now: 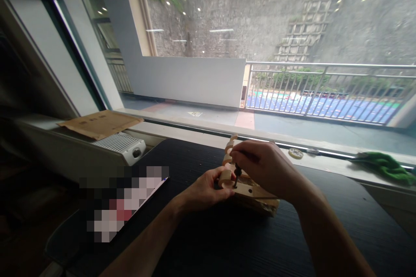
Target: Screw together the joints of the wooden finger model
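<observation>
A pale wooden assembly (256, 197), a flat block with holes and curved wooden pieces stacked at its far end, lies on the black table (208, 242). My left hand (204, 188) is closed on its near-left end, thumb against a rounded wooden part. My right hand (268, 166) is closed from above round a small dark tool (236, 173), whose tip points down at the block. I cannot make out what kind of tool it is.
A pixelated flat item (123, 201) lies on the table's left. Behind it stand a white heater (121, 146) and a cardboard sheet (100, 123). On the window sill rest a tape roll (295, 153) and a green cloth (385, 166).
</observation>
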Tool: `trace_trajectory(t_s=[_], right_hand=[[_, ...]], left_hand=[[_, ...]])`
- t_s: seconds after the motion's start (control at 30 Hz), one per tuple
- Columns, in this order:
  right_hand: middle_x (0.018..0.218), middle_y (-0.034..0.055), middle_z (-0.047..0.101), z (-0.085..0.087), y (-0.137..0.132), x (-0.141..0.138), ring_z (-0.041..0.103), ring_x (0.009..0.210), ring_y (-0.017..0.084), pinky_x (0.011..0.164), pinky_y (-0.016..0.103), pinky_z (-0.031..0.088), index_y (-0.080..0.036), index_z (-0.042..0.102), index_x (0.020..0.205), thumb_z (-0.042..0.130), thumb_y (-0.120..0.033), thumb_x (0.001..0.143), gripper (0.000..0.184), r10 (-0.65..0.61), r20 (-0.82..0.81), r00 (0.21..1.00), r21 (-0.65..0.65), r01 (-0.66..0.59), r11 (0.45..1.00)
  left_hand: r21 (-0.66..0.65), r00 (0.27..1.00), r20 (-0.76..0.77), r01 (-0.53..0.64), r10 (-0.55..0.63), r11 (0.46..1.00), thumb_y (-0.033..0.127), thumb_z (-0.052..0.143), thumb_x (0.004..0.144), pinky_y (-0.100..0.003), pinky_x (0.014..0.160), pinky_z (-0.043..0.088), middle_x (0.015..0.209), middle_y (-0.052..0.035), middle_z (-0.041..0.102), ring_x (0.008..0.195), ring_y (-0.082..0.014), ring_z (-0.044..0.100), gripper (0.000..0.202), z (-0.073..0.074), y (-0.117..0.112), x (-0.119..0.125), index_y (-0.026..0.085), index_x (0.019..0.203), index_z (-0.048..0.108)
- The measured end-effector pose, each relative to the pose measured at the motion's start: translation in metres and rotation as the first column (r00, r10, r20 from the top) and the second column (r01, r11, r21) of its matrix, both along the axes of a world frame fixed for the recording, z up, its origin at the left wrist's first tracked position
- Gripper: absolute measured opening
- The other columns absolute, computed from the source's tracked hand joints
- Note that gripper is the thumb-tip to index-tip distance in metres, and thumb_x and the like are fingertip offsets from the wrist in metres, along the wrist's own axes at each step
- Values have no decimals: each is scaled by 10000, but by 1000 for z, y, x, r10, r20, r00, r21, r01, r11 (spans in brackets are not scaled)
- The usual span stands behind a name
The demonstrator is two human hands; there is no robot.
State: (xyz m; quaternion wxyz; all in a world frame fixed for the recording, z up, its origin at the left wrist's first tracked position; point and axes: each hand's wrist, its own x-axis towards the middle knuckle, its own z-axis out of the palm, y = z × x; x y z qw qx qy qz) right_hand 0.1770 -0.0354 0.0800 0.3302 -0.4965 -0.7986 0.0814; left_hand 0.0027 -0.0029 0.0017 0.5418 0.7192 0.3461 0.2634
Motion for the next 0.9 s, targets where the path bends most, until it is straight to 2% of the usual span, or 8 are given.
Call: trace_trajectory(t_s=[0.13, 0.3, 0.43, 0.63, 0.73, 0.9], right_hand=[[635, -9, 582, 1, -3, -2, 449, 537, 101, 497, 246, 274, -216, 663, 779, 482, -294, 854, 211, 33, 11, 999, 5, -33, 999], [527, -38, 517, -1, 3, 2, 396, 474, 84, 458, 235, 246, -207, 616, 704, 481, -386, 866, 276, -105, 4, 994, 21, 105, 994], [492, -43, 475, -4, 11, 7, 381, 462, 83, 469, 240, 250, -203, 603, 695, 461, -370, 874, 284, -163, 1, 987, 61, 163, 985], [563, -14, 544, -11, 16, 13, 415, 504, 104, 484, 258, 238, -205, 565, 707, 406, -369, 900, 299, -193, 68, 979, 78, 188, 979], [569, -18, 546, -8, 16, 11, 389, 480, 96, 484, 257, 224, -211, 569, 727, 398, -352, 911, 288, -170, 150, 974, 90, 157, 983], [582, -33, 548, 8, 9, 3, 357, 481, 80, 484, 253, 180, -205, 584, 784, 477, -312, 877, 178, -54, 362, 930, 72, 29, 997]], left_hand=[[-18, 1000, -7, 8, -8, 1000, 239, 624, 747, -226, 683, 404, 772, 24, 524, 706, -111, 494, 236, 1, -1, 0, 152, 958, 562], [-13, 999, 25, 25, -25, 1000, 210, 635, 738, -220, 706, 407, 814, 15, 527, 738, -112, 497, 239, 1, 0, 0, 146, 957, 565], [-12, 999, 34, 36, -35, 999, 213, 635, 739, -230, 721, 412, 868, -13, 543, 780, -132, 509, 273, -2, 1, -1, 148, 997, 570], [-38, 998, 63, 26, -24, 999, 203, 657, 695, -221, 685, 401, 846, 3, 542, 744, -121, 494, 257, -5, 3, 0, 154, 938, 589], [-41, 996, 83, 29, -26, 999, 187, 653, 687, -214, 659, 388, 807, 19, 531, 711, -109, 478, 235, -5, 3, 1, 152, 910, 589], [-52, 993, 108, 46, -40, 998, 178, 645, 706, -212, 665, 384, 773, 30, 534, 696, -99, 484, 220, -8, 5, 1, 152, 911, 570]])
